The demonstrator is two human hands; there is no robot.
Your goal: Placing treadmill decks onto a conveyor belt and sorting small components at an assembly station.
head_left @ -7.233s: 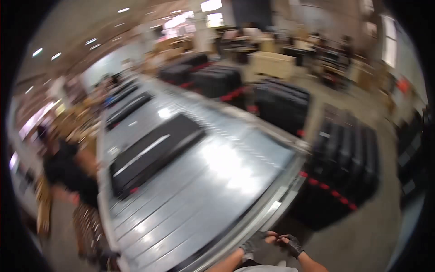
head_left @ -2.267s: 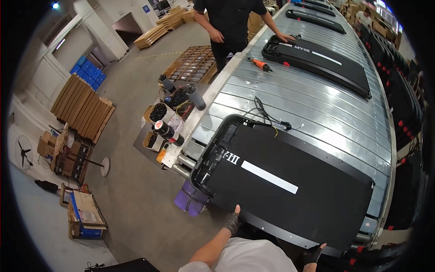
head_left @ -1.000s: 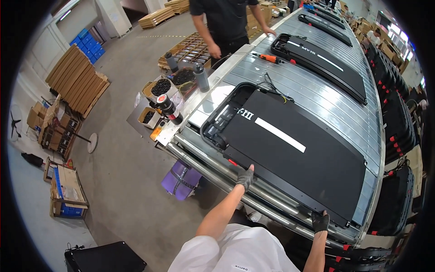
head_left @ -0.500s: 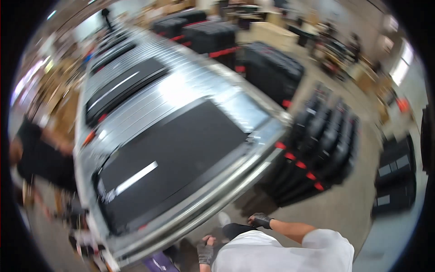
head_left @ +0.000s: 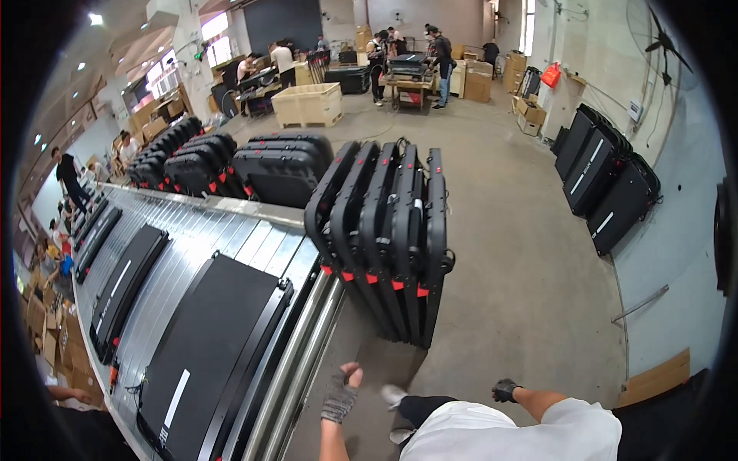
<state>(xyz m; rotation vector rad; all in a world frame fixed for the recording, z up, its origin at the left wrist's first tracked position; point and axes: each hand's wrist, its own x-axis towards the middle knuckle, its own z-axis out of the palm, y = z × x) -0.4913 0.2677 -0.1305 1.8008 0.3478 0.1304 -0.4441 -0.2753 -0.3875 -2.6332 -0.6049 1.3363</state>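
Note:
My left hand (head_left: 342,393), in a grey fingerless glove, hangs beside the conveyor's steel end rollers (head_left: 296,369). Its fingers are curled in, with nothing between them. Lower right, my right hand (head_left: 505,390) hangs over the floor in a dark fingerless glove, its fingers also curled and nothing seen in them. Closest on the roller conveyor (head_left: 231,238) lies a flat black treadmill-like unit (head_left: 219,330) with a white stripe. Just ahead of my left hand, several similar black units (head_left: 392,230) with red corner pieces stand on edge in a row.
More black units (head_left: 280,165) stand along the conveyor's far side. Others (head_left: 596,169) lean on the right wall. A wooden crate (head_left: 307,104) and people at a workbench (head_left: 411,67) are at the back. An arm (head_left: 69,394) shows at the conveyor's left side.
My view has swung right and levelled, so the conveyor now sits lower left and more floor shows. Both hands have moved apart, the right one outward.

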